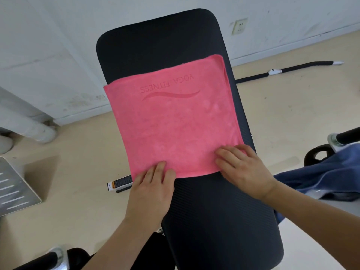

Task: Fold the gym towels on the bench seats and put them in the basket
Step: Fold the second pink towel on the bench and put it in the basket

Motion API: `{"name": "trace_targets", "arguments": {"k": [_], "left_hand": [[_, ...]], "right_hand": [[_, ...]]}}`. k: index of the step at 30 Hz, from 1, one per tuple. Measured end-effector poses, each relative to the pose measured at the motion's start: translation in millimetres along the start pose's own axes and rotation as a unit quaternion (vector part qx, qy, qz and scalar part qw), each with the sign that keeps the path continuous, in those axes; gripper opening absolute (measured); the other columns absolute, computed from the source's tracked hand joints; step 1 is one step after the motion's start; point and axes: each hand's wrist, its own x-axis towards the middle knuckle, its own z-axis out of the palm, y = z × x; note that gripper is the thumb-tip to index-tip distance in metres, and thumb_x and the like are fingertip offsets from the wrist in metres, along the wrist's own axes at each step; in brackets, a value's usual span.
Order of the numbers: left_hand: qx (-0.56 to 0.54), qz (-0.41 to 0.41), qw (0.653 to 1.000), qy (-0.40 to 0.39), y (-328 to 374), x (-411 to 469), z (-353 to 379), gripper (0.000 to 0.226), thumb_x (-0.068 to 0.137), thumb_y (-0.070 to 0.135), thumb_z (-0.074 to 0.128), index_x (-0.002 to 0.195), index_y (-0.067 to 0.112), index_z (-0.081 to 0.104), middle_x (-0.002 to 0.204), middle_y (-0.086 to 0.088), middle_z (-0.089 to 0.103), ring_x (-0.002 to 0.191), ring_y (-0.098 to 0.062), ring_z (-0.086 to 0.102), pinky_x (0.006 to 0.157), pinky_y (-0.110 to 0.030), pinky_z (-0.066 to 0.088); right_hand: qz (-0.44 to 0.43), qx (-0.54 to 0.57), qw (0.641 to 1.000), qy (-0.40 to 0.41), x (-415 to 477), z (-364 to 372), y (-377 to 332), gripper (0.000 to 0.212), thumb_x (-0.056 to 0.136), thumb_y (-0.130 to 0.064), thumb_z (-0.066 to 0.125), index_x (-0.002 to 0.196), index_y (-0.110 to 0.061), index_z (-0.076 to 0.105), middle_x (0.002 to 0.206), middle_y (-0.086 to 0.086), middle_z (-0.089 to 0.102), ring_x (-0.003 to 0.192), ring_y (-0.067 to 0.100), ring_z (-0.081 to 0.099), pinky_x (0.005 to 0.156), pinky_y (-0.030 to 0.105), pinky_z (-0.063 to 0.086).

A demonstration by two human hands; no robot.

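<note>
Pressing near-square towel [171,121] on bench [155,41] | lettering toward bench's far end | left hand [152,186], right hand [243,168] flat, apart, at near corners

Both hands [196,176] flat on pink towel [171,121] atop black bench [218,221]

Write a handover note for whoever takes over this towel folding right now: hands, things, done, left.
Left hand: open, fingers flat on the near left corner of the pink microfibre towel.
Right hand: open, fingers resting on its near right corner.
The pink towel lies smooth across the black padded bench seat. Its far right edge shows doubled layers, so it seems folded at least once.
A crumpled blue cloth, likely another towel, lies to the right, unfolded.
The basket is not in view.
Left: finish folding the pink towel, fold the blue one, put both in the basket.
</note>
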Motion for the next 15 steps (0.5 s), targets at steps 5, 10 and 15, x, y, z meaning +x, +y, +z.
{"name": "trace_targets", "arguments": {"k": [5, 10, 15], "left_hand": [[0.067, 0.036, 0.996, -0.052, 4.0, -0.4, 3.3, 0.024, 0.082, 0.018, 0.064, 0.102, 0.009, 0.053, 0.116, -0.031, 0.059, 0.094, -0.042, 0.065, 0.076, -0.049, 0.055], [0.097, 0.059, 0.991, -0.077, 4.8, -1.5, -2.3, 0.052, 0.067, 0.008, 0.064, 0.118, 0.006, 0.052, 0.118, -0.036, 0.055, 0.094, -0.047, 0.064, 0.073, -0.051, 0.056], [0.012, 0.059, 0.995, -0.084, -4.5, -1.3, -19.5, 0.046, 0.055, 0.001, 0.07, 0.101, 0.007, 0.067, 0.115, -0.019, 0.067, 0.092, -0.03, 0.071, 0.054, -0.037, 0.057]], "right_hand": [[0.034, -0.01, 0.999, 0.021, -2.0, -5.1, 13.7, 0.011, 0.088, -0.019, 0.056, 0.085, -0.012, 0.064, 0.11, 0.004, 0.067, 0.106, 0.023, 0.064, 0.089, 0.04, 0.044], [-0.001, -0.011, 1.0, 0.01, -2.6, -8.8, 17.7, 0.009, 0.09, -0.019, 0.058, 0.084, -0.012, 0.059, 0.113, 0.007, 0.067, 0.108, 0.024, 0.064, 0.089, 0.041, 0.044], [-0.048, -0.029, 0.998, -0.024, -8.4, -19.3, 25.4, 0.007, 0.09, -0.006, 0.049, 0.088, -0.012, 0.047, 0.113, 0.008, 0.068, 0.109, 0.024, 0.065, 0.091, 0.044, 0.044]]}}
